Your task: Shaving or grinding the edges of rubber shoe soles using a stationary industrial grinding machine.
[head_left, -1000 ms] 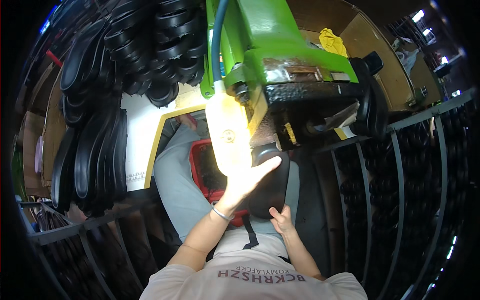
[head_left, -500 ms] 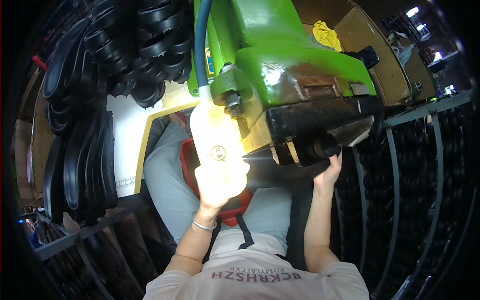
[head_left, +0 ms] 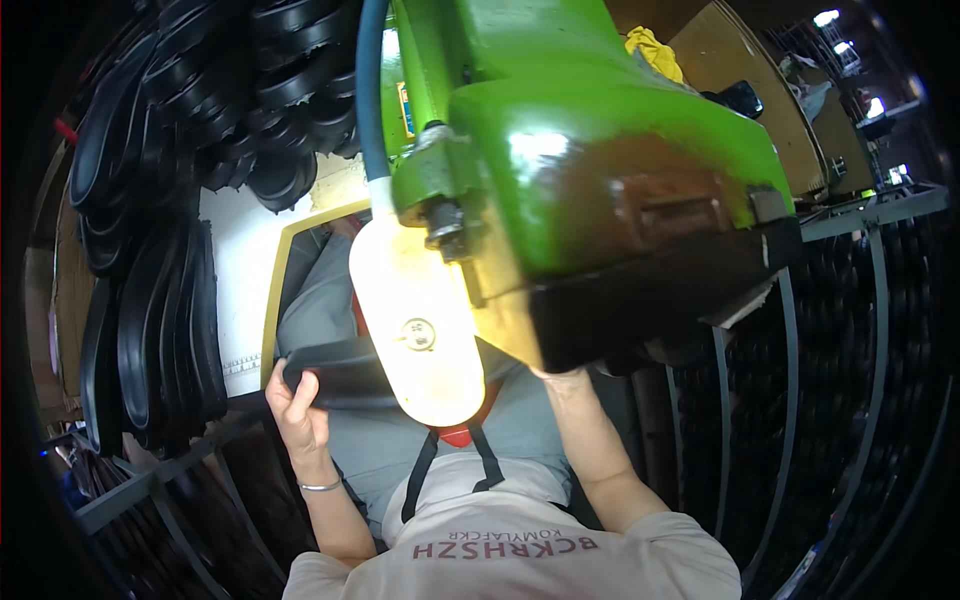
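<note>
My left hand [head_left: 297, 405] grips the near end of a black rubber shoe sole [head_left: 345, 378], thumb on top and fingers around its edge. The sole runs to the right and passes out of sight behind a glowing white lamp [head_left: 425, 385]. Under the green machine head [head_left: 610, 150] is my right hand [head_left: 560, 384]. Only its wrist and the heel of the hand show. Its fingers are hidden by the machine's dark lower housing [head_left: 640, 310], so what they touch cannot be seen.
Stacked black soles [head_left: 165, 330] stand on the white tabletop [head_left: 245, 260] at left, with more piled behind. A blue hose [head_left: 373, 100] leads to the lamp. Metal racks [head_left: 790, 400] of dark parts flank me at right. A cardboard box [head_left: 740, 60] with a yellow cloth [head_left: 655, 55] sits behind.
My left hand has moved from behind the lamp to the left and now shows the sole. My right hand has shifted left beneath the machine. The view has moved slightly.
</note>
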Available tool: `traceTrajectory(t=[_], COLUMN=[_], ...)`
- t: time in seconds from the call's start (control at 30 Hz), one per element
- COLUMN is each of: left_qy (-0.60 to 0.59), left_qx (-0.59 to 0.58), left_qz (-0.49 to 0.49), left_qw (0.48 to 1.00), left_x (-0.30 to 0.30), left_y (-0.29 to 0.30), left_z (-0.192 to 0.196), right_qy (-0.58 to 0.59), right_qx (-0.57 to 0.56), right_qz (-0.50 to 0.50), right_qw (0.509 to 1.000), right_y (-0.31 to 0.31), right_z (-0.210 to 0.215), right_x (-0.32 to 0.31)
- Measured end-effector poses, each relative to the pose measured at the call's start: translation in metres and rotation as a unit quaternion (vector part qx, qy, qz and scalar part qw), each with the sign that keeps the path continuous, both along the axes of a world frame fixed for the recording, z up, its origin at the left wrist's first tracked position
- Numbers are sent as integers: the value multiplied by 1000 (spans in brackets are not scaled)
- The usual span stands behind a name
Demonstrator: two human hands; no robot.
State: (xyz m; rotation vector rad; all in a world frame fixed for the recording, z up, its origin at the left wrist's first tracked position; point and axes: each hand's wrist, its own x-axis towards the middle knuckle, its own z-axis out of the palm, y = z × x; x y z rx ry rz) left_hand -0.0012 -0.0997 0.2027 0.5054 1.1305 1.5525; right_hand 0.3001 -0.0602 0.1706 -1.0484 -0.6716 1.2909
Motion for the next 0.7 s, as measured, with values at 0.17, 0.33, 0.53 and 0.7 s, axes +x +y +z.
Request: traceTrajectory(t=[0.17,0.33,0.53,0.7], left_qy=[96,284,356,461], left_qx=[-47,135,140,138], left_qz=[-219,-390,-193,-169], left_qw=[970,866,903,860], left_x=[-11,87,157,153], left_y=[-34,23,59,40], left_z=[-38,2,24,1], right_qy=[-50,-170,-157,-107], right_qx=[109,93,81,-113], right_qz=[49,53,-11,237], right_qw=[992,980,984,959], right_y=[22,20,-12,-106], right_z=[66,47,42,-21], right_x=[-23,-5,-6,-4])
